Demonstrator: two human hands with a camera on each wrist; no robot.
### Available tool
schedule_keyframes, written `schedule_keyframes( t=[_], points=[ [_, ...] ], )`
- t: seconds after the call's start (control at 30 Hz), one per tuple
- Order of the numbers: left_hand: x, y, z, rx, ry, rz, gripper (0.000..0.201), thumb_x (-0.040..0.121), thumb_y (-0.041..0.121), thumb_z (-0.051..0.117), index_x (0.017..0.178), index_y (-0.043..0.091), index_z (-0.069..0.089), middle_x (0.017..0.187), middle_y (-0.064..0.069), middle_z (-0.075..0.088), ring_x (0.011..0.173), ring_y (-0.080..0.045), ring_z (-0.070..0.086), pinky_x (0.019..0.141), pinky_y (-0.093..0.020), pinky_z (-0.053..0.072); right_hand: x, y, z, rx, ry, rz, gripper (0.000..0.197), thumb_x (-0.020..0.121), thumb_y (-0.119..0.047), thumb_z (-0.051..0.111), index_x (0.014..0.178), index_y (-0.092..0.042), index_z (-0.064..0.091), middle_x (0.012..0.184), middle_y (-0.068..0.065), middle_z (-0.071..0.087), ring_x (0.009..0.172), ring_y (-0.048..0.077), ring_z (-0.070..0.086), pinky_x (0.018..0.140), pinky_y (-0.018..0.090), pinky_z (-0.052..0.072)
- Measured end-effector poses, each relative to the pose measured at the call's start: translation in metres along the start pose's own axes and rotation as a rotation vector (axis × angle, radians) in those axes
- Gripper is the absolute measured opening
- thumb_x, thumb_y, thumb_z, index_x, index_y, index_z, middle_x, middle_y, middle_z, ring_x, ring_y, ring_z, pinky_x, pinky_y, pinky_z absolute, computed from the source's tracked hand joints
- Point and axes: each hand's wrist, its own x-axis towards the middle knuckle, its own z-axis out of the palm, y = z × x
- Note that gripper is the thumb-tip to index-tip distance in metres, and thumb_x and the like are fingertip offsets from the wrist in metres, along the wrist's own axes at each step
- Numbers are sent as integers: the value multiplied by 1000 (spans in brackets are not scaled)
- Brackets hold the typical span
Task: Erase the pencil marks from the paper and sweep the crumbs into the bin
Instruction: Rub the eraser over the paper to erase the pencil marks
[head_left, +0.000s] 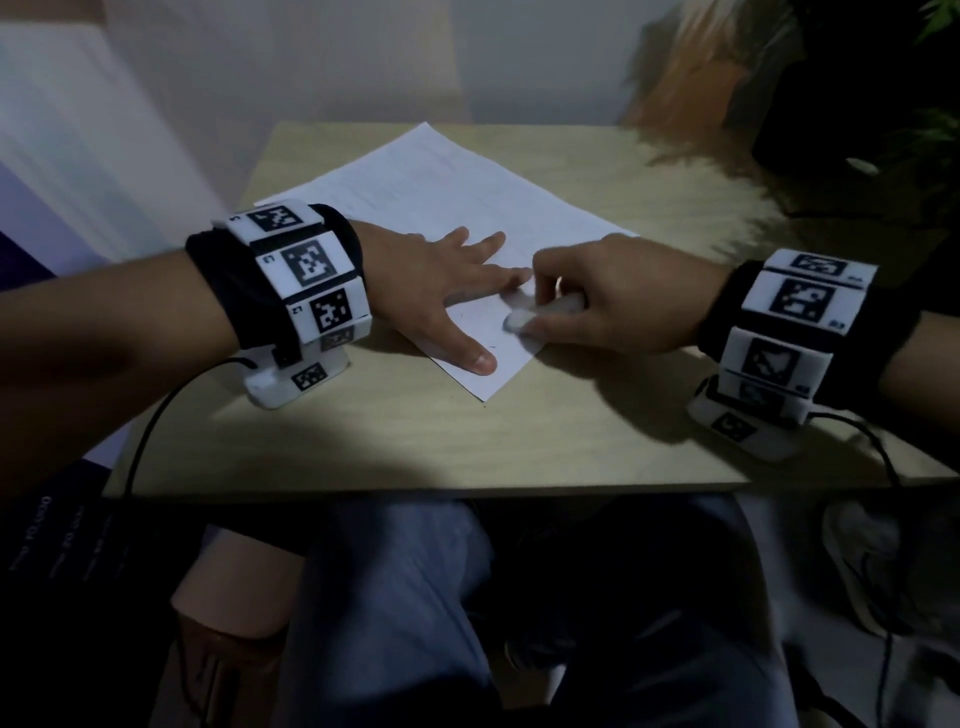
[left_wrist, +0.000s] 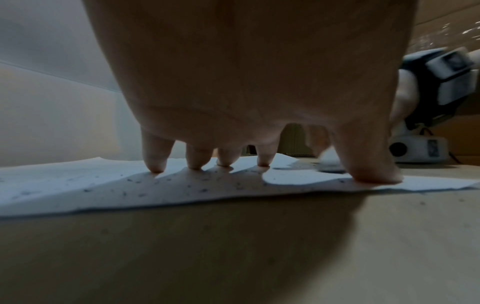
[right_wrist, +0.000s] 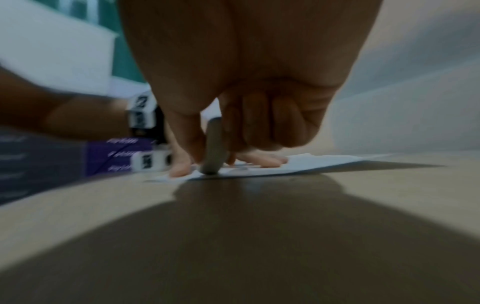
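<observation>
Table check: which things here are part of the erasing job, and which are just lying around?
Part of the job:
paper, pinned flat by the left hand
eraser, pinched in the right hand, its tip on the sheet
crumbs scattered over the paper

Just there:
plant at the table's far right
shoe on the floor
purple box beyond the left wrist

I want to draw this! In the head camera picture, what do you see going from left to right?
Left wristband → left hand flat on the paper → eraser → right hand → right wristband.
</observation>
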Motion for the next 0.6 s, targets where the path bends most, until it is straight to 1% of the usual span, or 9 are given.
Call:
schedule_keyframes(
  t=[0.07, 0.1, 0.23, 0.33, 0.4, 0.43, 0.5, 0.53, 0.6],
  points=[
    [0, 1, 0, 7, 0, -13, 113, 69, 85, 45, 156, 47, -16, 165, 5, -30, 154, -24, -21, 124, -51, -2, 3, 4, 4, -176, 104, 55, 31, 88, -63, 52, 88, -32, 45, 68, -10, 45, 75, 24, 53, 65, 33, 38],
    [0, 0, 0, 0, 5, -8, 112, 69, 85, 46, 156, 49, -15, 165, 5, -29, 154, -24, -21, 124, -51, -2, 1, 1, 6, -187, 121, 27, 29, 89, -61, 48, 88, -33, 42, 67, -10, 43, 73, 25, 53, 63, 33, 37],
    [0, -2, 2, -69, 22, 32, 106, 71, 83, 53, 152, 59, -10, 167, 3, -25, 154, -25, -20, 124, -56, -2, -9, -17, 5, 34, -46, -111, 28, 85, -62, 52, 89, -34, 47, 65, -15, 51, 62, 3, 50, 62, 31, 39],
    [-1, 0, 1, -20, 31, 0, 109, 70, 86, 44, 156, 51, -12, 167, 4, -24, 155, -25, -17, 125, -50, 2, -4, 5, 2, -3, 23, 17, 35, 85, -67, 54, 92, -33, 54, 71, -13, 55, 71, 15, 53, 66, 31, 41],
    [1, 0, 2, 46, 83, -28, 104, 71, 90, 36, 158, 47, -3, 170, 4, -12, 156, -26, 1, 125, -48, 13, -1, 24, 3, -110, 135, 132, 38, 88, -69, 52, 92, -31, 54, 78, -5, 59, 77, 25, 55, 68, 35, 44],
    [2, 0, 2, 81, 144, -41, 100, 71, 94, 34, 157, 50, 6, 169, 3, 3, 152, -30, 20, 121, -50, 24, -2, 30, 3, -127, 173, 156, 37, 89, -67, 52, 92, -30, 54, 80, -2, 60, 78, 28, 55, 68, 37, 45],
    [2, 0, 2, 128, 278, -63, 98, 63, 104, 30, 147, 54, 24, 152, 2, 31, 124, -34, 50, 105, -52, 44, -6, 30, 3, -75, 183, 117, 35, 91, -65, 53, 91, -30, 54, 77, -3, 59, 75, 25, 55, 68, 36, 45],
    [2, 0, 3, 125, 302, -66, 100, 58, 105, 31, 143, 53, 28, 145, 3, 35, 117, -33, 53, 100, -52, 47, -8, 27, 3, -37, 156, 68, 35, 90, -65, 54, 90, -30, 55, 73, -7, 57, 71, 20, 53, 66, 34, 44],
    [3, -2, 4, 87, 269, -66, 106, 56, 105, 35, 147, 54, 23, 153, 3, 28, 128, -33, 47, 107, -53, 42, -13, 18, 1, 0, 53, -5, 36, 88, -68, 54, 91, -32, 56, 67, -12, 53, 64, 7, 50, 61, 30, 38]
  ],
)
